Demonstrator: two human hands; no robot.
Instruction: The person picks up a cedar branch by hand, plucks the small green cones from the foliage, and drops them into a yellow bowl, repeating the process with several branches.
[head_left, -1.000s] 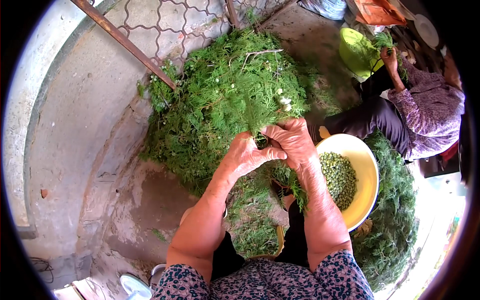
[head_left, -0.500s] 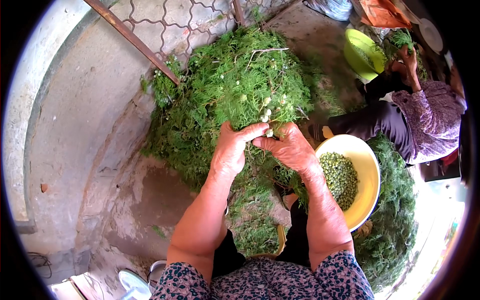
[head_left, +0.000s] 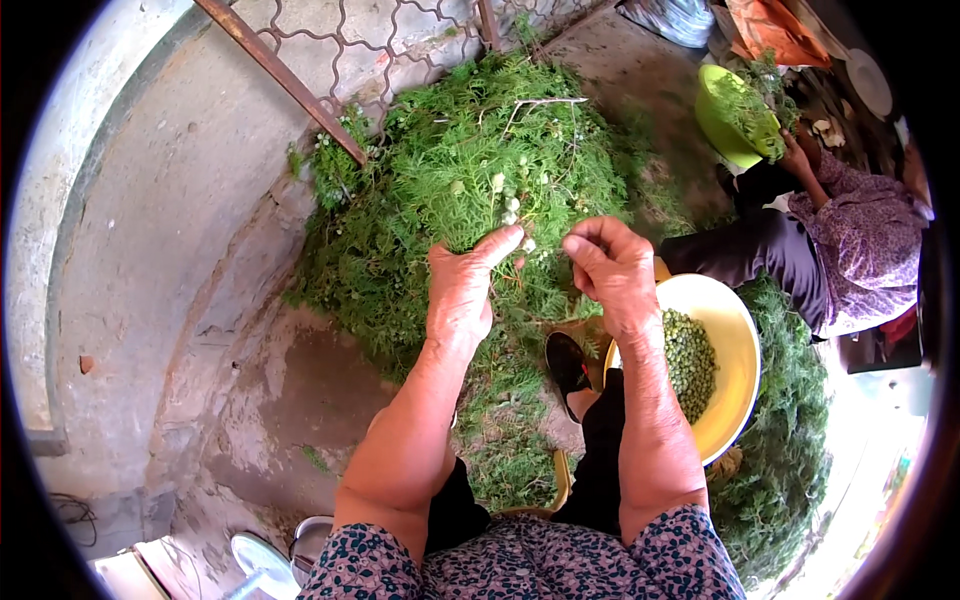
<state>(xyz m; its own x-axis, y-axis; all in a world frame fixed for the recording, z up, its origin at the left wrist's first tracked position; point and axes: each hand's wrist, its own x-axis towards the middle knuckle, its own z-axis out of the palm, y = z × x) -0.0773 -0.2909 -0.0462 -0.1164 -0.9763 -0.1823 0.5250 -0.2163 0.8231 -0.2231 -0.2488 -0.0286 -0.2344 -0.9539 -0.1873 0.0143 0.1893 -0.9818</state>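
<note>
My left hand (head_left: 460,290) is closed on a leafy conifer sprig (head_left: 465,205), with the thumb along its stem. Pale green, knobbly cones (head_left: 512,208) cluster on the sprig just beyond the thumb tip. To the right, a little apart from it, my right hand (head_left: 615,265) has its fingers curled and thumb pressed in a pinch; whatever is inside is hidden. Under my right forearm stands a yellow basin (head_left: 738,400), partly filled with small round green cones (head_left: 688,365). Behind both hands rises a large heap of cut conifer branches (head_left: 420,150).
At the right sits another person (head_left: 850,220), hands at greenery over a lime-green basin (head_left: 712,120). More branches (head_left: 785,480) lie beyond the yellow basin. A curved concrete wall (head_left: 170,250) bounds the left; a rusty metal bar (head_left: 285,80) leans by the heap.
My right hand has come away from the sprig and moved right and slightly up, fingers now curled. My left hand keeps the sprig. The other person's hands have lowered beside the lime-green basin.
</note>
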